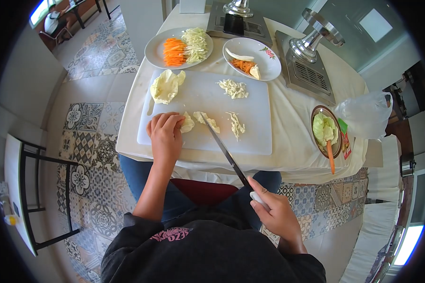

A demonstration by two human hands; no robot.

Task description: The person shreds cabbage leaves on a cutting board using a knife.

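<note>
Knife at the cabbage, with fingertips and most of the handle out of sight

The right hand is closed around the pale handle of a kitchen knife, hiding most of the handle. The blade slants up to a cut piece of cabbage on a white cutting board; its tip overlaps the piece, and whether it touches the board cannot be told. The left hand rests on the board with bent fingers at a smaller cabbage chunk. Its fingertips are partly covered, so whether it pinches or merely presses the chunk is unclear.

A large cabbage leaf lies behind the left hand, and two shredded heaps, a far one and a near one, lie on the right of the board. In the brown-rimmed bowl, leaves partly cover a long orange object, perhaps a carrot or a handle. The clear plastic bag has hard-to-read contents. The seated person at upper left is small and indistinct.

The red-and-green packet is half behind the bowl, its print too small to read. Pink lettering on the black shirt is upside down and too distorted to read surely.
</note>
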